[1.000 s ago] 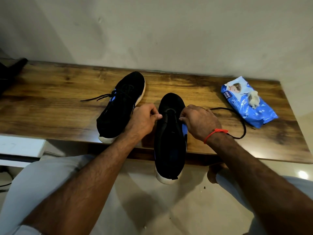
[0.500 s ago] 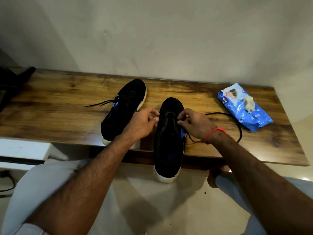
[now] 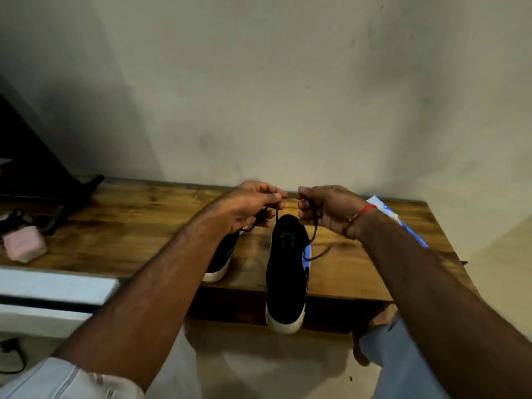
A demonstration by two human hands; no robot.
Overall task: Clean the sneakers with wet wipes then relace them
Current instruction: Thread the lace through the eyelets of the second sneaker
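A black sneaker (image 3: 286, 272) with a white sole lies lengthwise on the wooden table (image 3: 129, 226), its heel hanging over the front edge. Above its toe, my left hand (image 3: 250, 207) and my right hand (image 3: 328, 208) are raised, each pinching one end of the black lace (image 3: 313, 246), which runs down to the shoe's eyelets. The second black sneaker (image 3: 221, 257) lies to the left, mostly hidden behind my left forearm. The blue wet-wipe pack (image 3: 403, 223) shows only partly behind my right wrist.
A pink block (image 3: 24, 246) and dark cables lie at the table's left end beside a black object (image 3: 34, 174). A white ledge (image 3: 54, 286) sits at the lower left. The wall stands right behind the table. My knees are below the front edge.
Both hands rose from the sneaker's tongue and pulled the lace ends up and away from me. The camera tilted up, so the table sits lower in view.
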